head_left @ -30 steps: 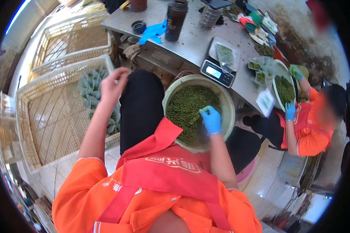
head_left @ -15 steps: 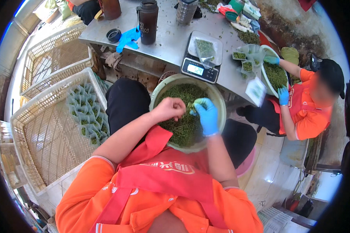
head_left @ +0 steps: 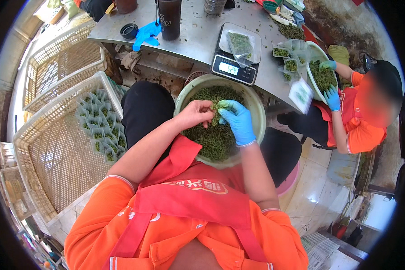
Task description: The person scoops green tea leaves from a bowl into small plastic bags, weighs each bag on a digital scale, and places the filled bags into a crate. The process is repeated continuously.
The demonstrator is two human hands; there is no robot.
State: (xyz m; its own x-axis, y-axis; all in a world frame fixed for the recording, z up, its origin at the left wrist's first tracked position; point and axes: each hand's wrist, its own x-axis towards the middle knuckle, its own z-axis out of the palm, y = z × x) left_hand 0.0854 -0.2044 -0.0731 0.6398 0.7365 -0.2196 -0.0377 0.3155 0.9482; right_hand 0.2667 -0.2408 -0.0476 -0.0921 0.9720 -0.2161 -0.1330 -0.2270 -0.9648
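In my lap sits a pale green basin point(head_left: 258, 118) filled with small green berries on stems point(head_left: 213, 143). Over it, my bare left hand point(head_left: 196, 114) and my blue-gloved right hand point(head_left: 237, 120) meet at a sprig of green berries point(head_left: 215, 109). Fingertips of both hands pinch it from either side. Part of the sprig is hidden behind the fingers. Just beyond the basin, a digital scale point(head_left: 235, 69) on the table's edge carries a clear bag of green berries point(head_left: 240, 46).
At left, a woven-sided plastic crate point(head_left: 60, 171) holds several filled clear bags point(head_left: 101, 123); another crate point(head_left: 65, 67) lies behind it. The metal table point(head_left: 193, 47) bears a dark bottle point(head_left: 170, 20) and blue gloves point(head_left: 146, 36). At right, a co-worker point(head_left: 357, 108) handles berries in another basin point(head_left: 311, 74).
My left hand has moved slightly up and right, closing on the sprig beside my right hand. The whole view has shifted a little. The co-worker's hands have moved over their basin.
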